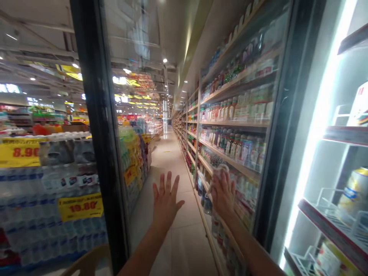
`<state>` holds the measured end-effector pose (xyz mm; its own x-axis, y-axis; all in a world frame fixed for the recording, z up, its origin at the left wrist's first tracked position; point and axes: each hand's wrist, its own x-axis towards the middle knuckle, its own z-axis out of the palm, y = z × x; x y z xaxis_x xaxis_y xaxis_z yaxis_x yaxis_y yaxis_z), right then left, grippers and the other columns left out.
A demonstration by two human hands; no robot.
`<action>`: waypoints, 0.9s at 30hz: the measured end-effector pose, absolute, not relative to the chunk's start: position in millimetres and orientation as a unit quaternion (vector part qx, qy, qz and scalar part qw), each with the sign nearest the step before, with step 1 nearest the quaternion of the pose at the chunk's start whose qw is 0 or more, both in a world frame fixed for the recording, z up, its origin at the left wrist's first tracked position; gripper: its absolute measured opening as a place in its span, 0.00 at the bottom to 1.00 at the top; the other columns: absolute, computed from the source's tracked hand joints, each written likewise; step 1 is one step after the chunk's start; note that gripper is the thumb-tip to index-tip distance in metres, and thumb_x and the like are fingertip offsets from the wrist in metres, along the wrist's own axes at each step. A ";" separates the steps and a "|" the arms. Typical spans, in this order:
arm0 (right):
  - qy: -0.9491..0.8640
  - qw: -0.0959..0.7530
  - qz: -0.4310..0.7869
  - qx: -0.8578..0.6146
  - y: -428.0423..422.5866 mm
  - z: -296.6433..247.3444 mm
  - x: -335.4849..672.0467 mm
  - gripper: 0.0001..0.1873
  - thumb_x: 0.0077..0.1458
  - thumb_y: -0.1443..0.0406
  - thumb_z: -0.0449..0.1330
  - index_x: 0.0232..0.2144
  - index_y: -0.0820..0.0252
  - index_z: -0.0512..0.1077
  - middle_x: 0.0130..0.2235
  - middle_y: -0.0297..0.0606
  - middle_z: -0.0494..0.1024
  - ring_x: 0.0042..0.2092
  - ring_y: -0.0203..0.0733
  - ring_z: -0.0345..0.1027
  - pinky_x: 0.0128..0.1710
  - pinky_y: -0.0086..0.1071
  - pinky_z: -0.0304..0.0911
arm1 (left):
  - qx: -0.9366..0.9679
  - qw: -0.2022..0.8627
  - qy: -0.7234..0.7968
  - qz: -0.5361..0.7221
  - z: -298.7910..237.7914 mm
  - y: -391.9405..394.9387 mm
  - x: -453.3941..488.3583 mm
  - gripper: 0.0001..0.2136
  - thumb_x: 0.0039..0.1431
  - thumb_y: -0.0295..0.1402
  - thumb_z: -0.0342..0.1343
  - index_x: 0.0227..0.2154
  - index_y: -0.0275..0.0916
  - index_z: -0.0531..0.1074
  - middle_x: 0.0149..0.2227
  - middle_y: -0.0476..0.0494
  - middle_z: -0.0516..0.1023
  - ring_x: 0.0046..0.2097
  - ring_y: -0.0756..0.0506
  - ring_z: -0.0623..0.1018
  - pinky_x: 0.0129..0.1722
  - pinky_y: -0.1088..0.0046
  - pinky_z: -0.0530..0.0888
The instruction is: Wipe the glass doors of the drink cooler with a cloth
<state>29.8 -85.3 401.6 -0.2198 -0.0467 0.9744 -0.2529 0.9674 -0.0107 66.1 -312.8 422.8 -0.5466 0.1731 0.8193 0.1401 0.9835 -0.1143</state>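
Note:
My left hand [165, 199] lies flat against the glass fridge door [172, 76], fingers spread and empty. To its right, my right hand [222, 193] presses a crumpled whitish cloth [217, 171] against the same pane, fingers closed over it. The door stands swung out in front of me, its dark frame [97, 134] on the left and another dark edge on the right. Both forearms reach up from the bottom of the view.
Lit fridge shelves [330, 214] with a can [355, 188] and cartons are at right. Through the glass I see a long tiled aisle [172, 161], bottle-filled shelving [230, 122] on its right, and stacked water bottles with yellow price signs [80, 207] on the left.

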 end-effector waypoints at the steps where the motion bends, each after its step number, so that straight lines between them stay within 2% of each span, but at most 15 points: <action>1: -0.772 0.625 0.103 0.056 -73.1 404.9 27.7 0.30 0.60 0.66 0.48 0.64 0.54 0.50 0.66 0.48 0.48 0.67 0.53 0.39 0.61 0.57 0.42 | -0.090 0.471 -0.877 0.019 422.0 -312.6 65.9 0.43 0.45 0.46 0.63 0.62 0.44 0.51 0.66 0.34 0.48 0.66 0.32 0.45 0.61 0.43 0.53; 3: -0.751 0.644 0.145 -0.028 -56.0 411.4 24.6 0.30 0.61 0.64 0.47 0.64 0.57 0.48 0.67 0.52 0.46 0.67 0.56 0.37 0.59 0.60 0.43 | -0.091 0.478 -0.873 0.021 420.3 -312.2 65.4 0.42 0.46 0.45 0.63 0.62 0.44 0.50 0.66 0.35 0.47 0.66 0.32 0.45 0.61 0.43 0.52; 5: -0.740 0.655 0.150 -0.037 -57.4 414.1 24.5 0.31 0.61 0.64 0.47 0.65 0.59 0.46 0.67 0.53 0.45 0.67 0.57 0.35 0.59 0.60 0.44 | -0.089 0.480 -0.872 0.025 418.6 -312.1 65.3 0.42 0.46 0.44 0.63 0.62 0.44 0.51 0.66 0.35 0.47 0.66 0.32 0.45 0.61 0.43 0.52; 9: -0.768 0.621 0.052 0.149 -81.3 409.0 28.4 0.33 0.58 0.66 0.51 0.64 0.50 0.48 0.66 0.44 0.50 0.67 0.52 0.39 0.62 0.54 0.42 | -0.081 0.478 -0.873 0.043 417.2 -312.8 67.0 0.39 0.48 0.42 0.63 0.62 0.44 0.52 0.66 0.35 0.46 0.66 0.32 0.45 0.61 0.43 0.52; 11: -0.770 0.614 0.036 0.172 -72.3 409.5 27.6 0.32 0.58 0.66 0.51 0.64 0.48 0.49 0.66 0.42 0.53 0.66 0.51 0.42 0.62 0.53 0.41 | -0.078 0.485 -0.870 0.046 417.2 -312.9 67.9 0.39 0.48 0.42 0.63 0.62 0.43 0.52 0.66 0.35 0.47 0.66 0.32 0.45 0.61 0.44 0.52; 15: -0.740 0.657 0.140 -0.034 -29.3 423.6 21.9 0.32 0.60 0.64 0.46 0.65 0.56 0.45 0.66 0.51 0.47 0.67 0.58 0.39 0.58 0.62 0.45 | -0.086 0.487 -0.869 0.029 416.9 -311.9 67.1 0.39 0.48 0.43 0.63 0.62 0.43 0.53 0.66 0.35 0.47 0.67 0.32 0.44 0.62 0.43 0.50; 17: -0.727 0.662 0.166 -0.073 -32.6 428.5 22.7 0.31 0.60 0.64 0.45 0.65 0.58 0.46 0.66 0.54 0.45 0.67 0.59 0.37 0.57 0.63 0.45 | -0.092 0.485 -0.869 0.019 416.0 -311.7 65.9 0.39 0.48 0.44 0.62 0.62 0.43 0.53 0.66 0.35 0.48 0.67 0.32 0.45 0.62 0.43 0.49; 20: -0.759 0.639 0.087 0.092 -75.2 423.6 29.7 0.30 0.59 0.66 0.49 0.63 0.55 0.53 0.66 0.47 0.51 0.67 0.53 0.38 0.61 0.56 0.43 | -0.095 0.489 -0.867 0.016 414.1 -312.8 65.3 0.38 0.49 0.44 0.61 0.62 0.42 0.54 0.66 0.35 0.49 0.67 0.32 0.46 0.62 0.43 0.50; 23: -0.765 0.602 0.017 0.230 -106.0 417.2 34.4 0.28 0.57 0.67 0.52 0.60 0.49 0.58 0.63 0.39 0.59 0.67 0.46 0.41 0.64 0.50 0.38 | -0.095 0.490 -0.866 0.018 418.0 -315.2 68.4 0.37 0.50 0.43 0.61 0.61 0.42 0.55 0.65 0.34 0.52 0.66 0.31 0.50 0.61 0.43 0.52; 25: -0.760 0.613 0.020 0.215 -101.5 420.1 32.4 0.28 0.57 0.67 0.51 0.60 0.49 0.57 0.63 0.38 0.59 0.67 0.45 0.41 0.64 0.50 0.37 | -0.094 0.483 -0.871 0.014 429.1 -316.3 72.1 0.33 0.52 0.41 0.59 0.60 0.44 0.57 0.64 0.35 0.56 0.65 0.31 0.55 0.60 0.45 0.55; 27: -0.748 0.646 0.048 0.145 -90.2 428.3 28.0 0.30 0.59 0.67 0.49 0.63 0.50 0.52 0.65 0.41 0.54 0.67 0.47 0.39 0.63 0.52 0.40 | -0.084 0.473 -0.877 0.006 447.5 -316.3 75.0 0.30 0.54 0.39 0.58 0.60 0.45 0.58 0.63 0.36 0.59 0.63 0.33 0.60 0.60 0.48 0.58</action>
<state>28.0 -90.2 428.3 -0.1224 -0.1553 0.9803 -0.2793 0.9531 0.1162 75.0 -316.3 447.5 -0.5376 0.1535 0.8291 0.1419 0.9857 -0.0904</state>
